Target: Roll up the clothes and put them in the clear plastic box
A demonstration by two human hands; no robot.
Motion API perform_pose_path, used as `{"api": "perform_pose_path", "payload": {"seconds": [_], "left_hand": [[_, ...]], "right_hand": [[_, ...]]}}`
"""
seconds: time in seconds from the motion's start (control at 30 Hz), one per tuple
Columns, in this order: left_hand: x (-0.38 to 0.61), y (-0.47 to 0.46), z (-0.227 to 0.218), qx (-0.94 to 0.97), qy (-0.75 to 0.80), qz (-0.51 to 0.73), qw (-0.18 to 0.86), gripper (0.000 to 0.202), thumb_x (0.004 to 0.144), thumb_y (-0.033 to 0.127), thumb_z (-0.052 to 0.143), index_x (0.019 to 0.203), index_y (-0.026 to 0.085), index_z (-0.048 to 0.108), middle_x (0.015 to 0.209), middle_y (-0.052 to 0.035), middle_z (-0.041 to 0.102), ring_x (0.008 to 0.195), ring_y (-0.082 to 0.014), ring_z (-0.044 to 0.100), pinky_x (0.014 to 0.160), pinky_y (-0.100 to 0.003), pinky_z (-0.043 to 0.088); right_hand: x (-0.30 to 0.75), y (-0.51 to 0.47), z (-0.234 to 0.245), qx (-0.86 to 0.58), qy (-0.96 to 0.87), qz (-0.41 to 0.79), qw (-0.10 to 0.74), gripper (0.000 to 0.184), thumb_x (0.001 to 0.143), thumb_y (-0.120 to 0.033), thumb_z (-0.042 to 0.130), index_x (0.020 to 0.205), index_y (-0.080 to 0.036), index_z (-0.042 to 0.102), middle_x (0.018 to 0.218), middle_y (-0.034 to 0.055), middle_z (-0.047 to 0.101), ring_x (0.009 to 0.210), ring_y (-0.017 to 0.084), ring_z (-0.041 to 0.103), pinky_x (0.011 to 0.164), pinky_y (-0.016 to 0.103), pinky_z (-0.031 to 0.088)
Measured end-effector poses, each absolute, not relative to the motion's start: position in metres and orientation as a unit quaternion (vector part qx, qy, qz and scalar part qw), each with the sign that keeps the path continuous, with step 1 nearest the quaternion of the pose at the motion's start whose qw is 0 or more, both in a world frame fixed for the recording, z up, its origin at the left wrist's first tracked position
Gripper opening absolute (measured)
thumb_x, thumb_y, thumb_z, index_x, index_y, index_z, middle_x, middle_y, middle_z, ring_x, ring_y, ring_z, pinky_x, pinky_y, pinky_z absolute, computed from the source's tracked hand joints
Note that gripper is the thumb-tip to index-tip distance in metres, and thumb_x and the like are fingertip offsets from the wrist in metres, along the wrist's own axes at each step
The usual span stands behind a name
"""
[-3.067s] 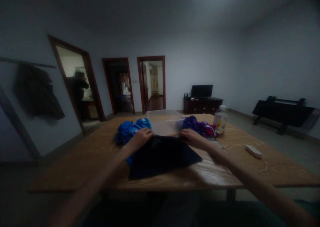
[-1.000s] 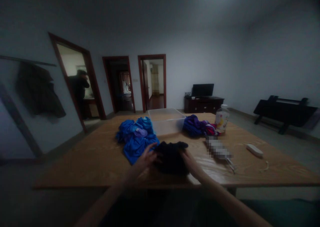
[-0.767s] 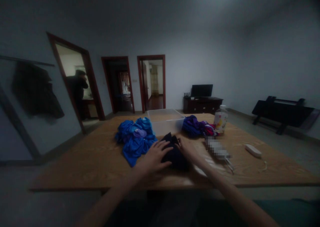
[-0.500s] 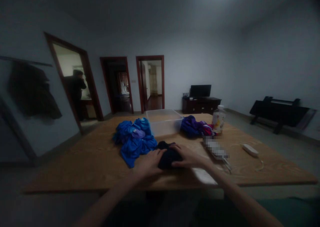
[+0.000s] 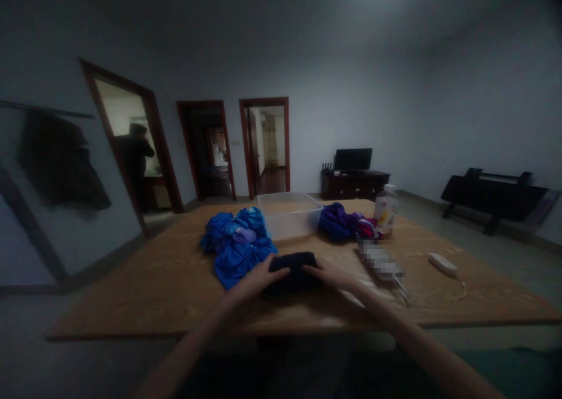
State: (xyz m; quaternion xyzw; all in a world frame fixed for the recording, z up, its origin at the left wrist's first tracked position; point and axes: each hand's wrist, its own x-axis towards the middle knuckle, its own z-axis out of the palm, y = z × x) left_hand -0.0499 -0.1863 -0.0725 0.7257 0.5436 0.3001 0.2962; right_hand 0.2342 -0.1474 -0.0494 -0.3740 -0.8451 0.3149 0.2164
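Note:
A dark garment (image 5: 293, 270), folded into a small flat bundle, lies on the wooden table (image 5: 144, 282) in front of me. My left hand (image 5: 254, 280) rests on its left edge with fingers laid over the cloth. On the bundle's right edge sits my right hand (image 5: 334, 274), fingers stretched flat across it. A heap of blue clothes (image 5: 237, 241) lies just left of the bundle. Behind it stands a clear plastic box (image 5: 290, 213).
A purple and red pile of clothes (image 5: 345, 223) and a plastic bottle (image 5: 385, 209) stand at the back right. A white device with a cord (image 5: 442, 263) lies to the right. A person (image 5: 134, 159) stands in the left doorway.
The dark garment went from a wide spread cloth to a small folded bundle. Both hands drew in from its far corners and now press its two sides.

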Motion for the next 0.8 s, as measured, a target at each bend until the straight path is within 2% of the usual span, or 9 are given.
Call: {"api": "perform_pose_path", "payload": {"seconds": [0.1, 0.2, 0.27, 0.37, 0.47, 0.53, 0.63, 0.73, 0.8], "left_hand": [[-0.045, -0.179, -0.069, 0.751, 0.547, 0.333, 0.160, 0.074, 0.087, 0.066, 0.067, 0.145, 0.024, 0.049, 0.142, -0.0125, 0.061, 0.129, -0.0306, 0.060, 0.113, -0.044, 0.046], [-0.038, -0.187, -0.065, 0.807, 0.499, 0.310, 0.067, 0.059, 0.093, 0.062, 0.061, 0.141, 0.028, 0.056, 0.139, -0.0113, 0.062, 0.130, -0.0306, 0.059, 0.115, -0.046, 0.043], [-0.034, -0.196, -0.066, 0.828, 0.492, 0.264, 0.051, 0.077, 0.083, 0.068, 0.070, 0.146, 0.029, 0.052, 0.141, -0.0134, 0.060, 0.128, -0.0347, 0.060, 0.111, -0.048, 0.046], [-0.031, -0.202, -0.072, 0.828, 0.507, 0.235, 0.047, 0.117, 0.058, 0.070, 0.087, 0.157, 0.029, 0.039, 0.147, -0.0166, 0.054, 0.124, -0.0402, 0.062, 0.104, -0.049, 0.050], [-0.031, -0.192, -0.079, 0.820, 0.503, 0.260, 0.079, 0.096, 0.067, 0.058, 0.086, 0.150, 0.029, 0.047, 0.136, -0.0131, 0.062, 0.116, -0.0345, 0.067, 0.100, -0.044, 0.053], [-0.033, -0.183, -0.083, 0.811, 0.500, 0.288, 0.094, 0.077, 0.071, 0.045, 0.083, 0.140, 0.027, 0.056, 0.126, -0.0107, 0.068, 0.111, -0.0314, 0.070, 0.098, -0.041, 0.054], [-0.037, -0.170, -0.081, 0.783, 0.511, 0.336, 0.113, 0.067, 0.069, 0.031, 0.083, 0.133, 0.027, 0.060, 0.117, -0.0073, 0.073, 0.105, -0.0293, 0.072, 0.092, -0.039, 0.056], [-0.048, -0.152, -0.058, 0.707, 0.552, 0.417, 0.149, 0.066, 0.071, 0.035, 0.084, 0.130, 0.024, 0.058, 0.110, -0.0068, 0.075, 0.100, -0.0288, 0.073, 0.088, -0.039, 0.057], [-0.058, -0.129, -0.025, 0.651, 0.557, 0.484, 0.178, 0.067, 0.076, 0.045, 0.082, 0.131, 0.019, 0.054, 0.113, -0.0100, 0.074, 0.103, -0.0280, 0.072, 0.088, -0.038, 0.058]], "right_hand": [[0.228, -0.140, -0.052, -0.405, -0.853, 0.266, 0.195, 0.047, 0.100, -0.046, 0.049, 0.132, -0.015, 0.065, 0.136, 0.0163, 0.067, 0.124, 0.032, 0.062, 0.113, 0.047, 0.044], [0.223, -0.134, -0.062, -0.434, -0.863, 0.182, 0.185, 0.037, 0.099, -0.039, 0.052, 0.117, -0.012, 0.069, 0.124, 0.0199, 0.068, 0.114, 0.032, 0.064, 0.106, 0.046, 0.047], [0.223, -0.132, -0.070, -0.438, -0.865, 0.137, 0.204, 0.033, 0.096, -0.036, 0.056, 0.113, -0.011, 0.067, 0.121, 0.0202, 0.067, 0.112, 0.032, 0.063, 0.104, 0.045, 0.048], [0.225, -0.131, -0.083, -0.409, -0.862, 0.106, 0.281, 0.043, 0.094, -0.035, 0.060, 0.131, -0.013, 0.057, 0.132, 0.0180, 0.060, 0.122, 0.030, 0.059, 0.108, 0.045, 0.046], [0.229, -0.130, -0.091, -0.364, -0.859, 0.084, 0.350, 0.050, 0.099, -0.036, 0.057, 0.143, -0.018, 0.045, 0.143, 0.0154, 0.053, 0.133, 0.028, 0.053, 0.115, 0.046, 0.042], [0.231, -0.130, -0.091, -0.343, -0.861, 0.065, 0.370, 0.044, 0.102, -0.035, 0.053, 0.143, -0.021, 0.046, 0.141, 0.0145, 0.054, 0.133, 0.027, 0.054, 0.115, 0.048, 0.044], [0.231, -0.141, -0.076, -0.302, -0.855, 0.008, 0.421, 0.033, 0.103, -0.026, 0.051, 0.135, -0.022, 0.052, 0.138, 0.0147, 0.057, 0.131, 0.028, 0.056, 0.111, 0.051, 0.048], [0.227, -0.181, -0.035, -0.232, -0.852, -0.051, 0.466, 0.028, 0.102, -0.014, 0.047, 0.125, -0.023, 0.060, 0.142, 0.0146, 0.055, 0.135, 0.027, 0.052, 0.112, 0.053, 0.048], [0.225, -0.224, 0.007, -0.156, -0.872, -0.061, 0.459, 0.032, 0.100, -0.009, 0.045, 0.124, -0.023, 0.063, 0.143, 0.0133, 0.056, 0.136, 0.024, 0.053, 0.110, 0.046, 0.051]]}}
